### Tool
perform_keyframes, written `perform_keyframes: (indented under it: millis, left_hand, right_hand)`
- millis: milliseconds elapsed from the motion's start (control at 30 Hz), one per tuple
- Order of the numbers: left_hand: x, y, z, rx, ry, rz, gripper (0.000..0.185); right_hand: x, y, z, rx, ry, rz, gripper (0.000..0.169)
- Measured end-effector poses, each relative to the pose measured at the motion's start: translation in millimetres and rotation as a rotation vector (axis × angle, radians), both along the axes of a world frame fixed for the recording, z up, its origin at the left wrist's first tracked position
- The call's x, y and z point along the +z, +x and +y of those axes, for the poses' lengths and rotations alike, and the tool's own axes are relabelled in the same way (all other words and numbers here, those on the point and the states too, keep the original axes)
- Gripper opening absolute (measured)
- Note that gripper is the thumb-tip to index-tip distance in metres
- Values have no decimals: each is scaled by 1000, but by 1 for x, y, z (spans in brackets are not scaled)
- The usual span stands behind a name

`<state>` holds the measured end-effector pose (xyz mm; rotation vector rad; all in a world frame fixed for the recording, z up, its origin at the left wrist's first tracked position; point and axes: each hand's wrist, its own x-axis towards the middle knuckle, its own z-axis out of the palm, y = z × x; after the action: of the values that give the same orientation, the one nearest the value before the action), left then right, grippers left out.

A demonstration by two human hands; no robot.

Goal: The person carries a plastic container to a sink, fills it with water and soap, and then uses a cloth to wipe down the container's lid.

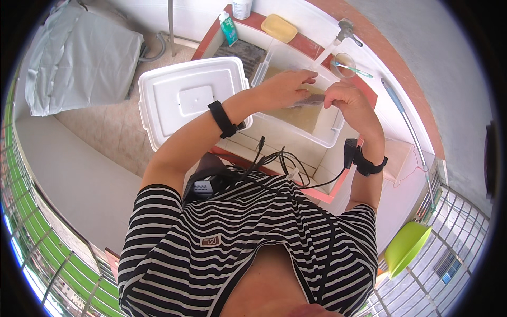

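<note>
Over a clear plastic storage box (336, 136) of cloudy yellowish water, both hands are raised. The fingertips of my right hand (350, 104) are closed on one end of a dark grey, wet-looking piece of fabric (315, 99). My left hand (283, 89) is at the fabric's other end, its upper fingers apart; whether it grips the fabric is hidden. The box sits in a tiled sink with a red rim (368, 93). A tap (345, 29) is beyond the box, with a pale streak below it, spout or water. Left of the box lies a white plastic lid (194, 99).
On the rim stand a green-and-white tube (228, 29), a white bottle (242, 8), a yellow dish (279, 27) and a clear cup (343, 65) with a toothbrush. Black cables (285, 158) hang near my waist. A long-handled tool (404, 117) leans at right, near a green basin (406, 247).
</note>
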<state>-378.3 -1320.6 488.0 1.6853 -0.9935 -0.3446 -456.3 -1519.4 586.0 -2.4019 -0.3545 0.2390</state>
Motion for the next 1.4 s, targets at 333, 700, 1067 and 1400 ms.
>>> perform_keyframes:
  millis: [333,700,1067,1400]
  left_hand:
    - [22,12,-32,-178,108,-120,25]
    - [27,21,-31,188,56,-199,20]
    - [-23,44,-30,5,261,-319,27]
    - [-35,66,-18,221,100,278,25]
  right_hand:
    - [45,-25,1,-337,23,-346,36]
    - [22,-19,-31,-411,-253,-410,21]
    - [14,-6,-47,-634,612,-93,17]
    - [3,-5,-74,-665,834,89,34]
